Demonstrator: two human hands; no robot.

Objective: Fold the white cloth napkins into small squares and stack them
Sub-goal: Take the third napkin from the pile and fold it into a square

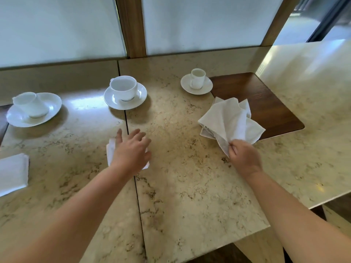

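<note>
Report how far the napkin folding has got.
Done: a folded stack lies at the table's left edge, and the left hand rests open on another folded napkin. In hand: the right hand pinches a corner of an unfolded napkin. Left: the loose pile beneath it, count unclear.

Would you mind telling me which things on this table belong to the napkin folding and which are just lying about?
Part of the job:
- loose napkins, a corner pinched by the right hand
- folded napkin under the left hand
- folded stack at the left edge

Lying about:
- left cup on its saucer
- middle cup on its saucer
- small cup on its saucer
- wooden board
</note>
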